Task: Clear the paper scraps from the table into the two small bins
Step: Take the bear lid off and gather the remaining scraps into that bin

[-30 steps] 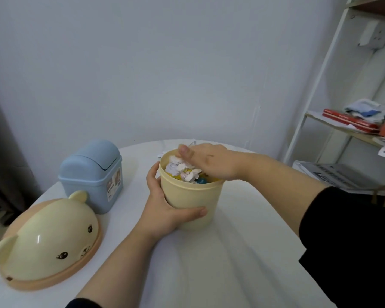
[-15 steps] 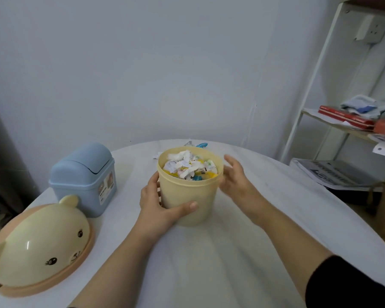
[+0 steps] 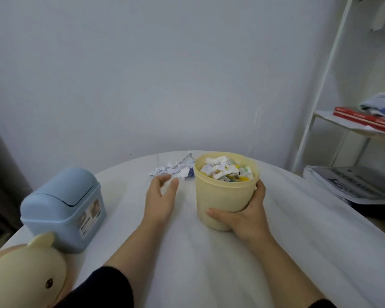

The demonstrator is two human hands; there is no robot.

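Yellow bin: on the counter, filled to its rim.
Right hand: has taken over the bin, curled round its lower wall.
Left hand: released the bin; open and empty, just left of it.
Paper scraps: a pile by the bin's far-left side, just beyond the left fingertips.
Blue bin: well left.
Meaning: the left hand is freed, probably for the remaining pile.
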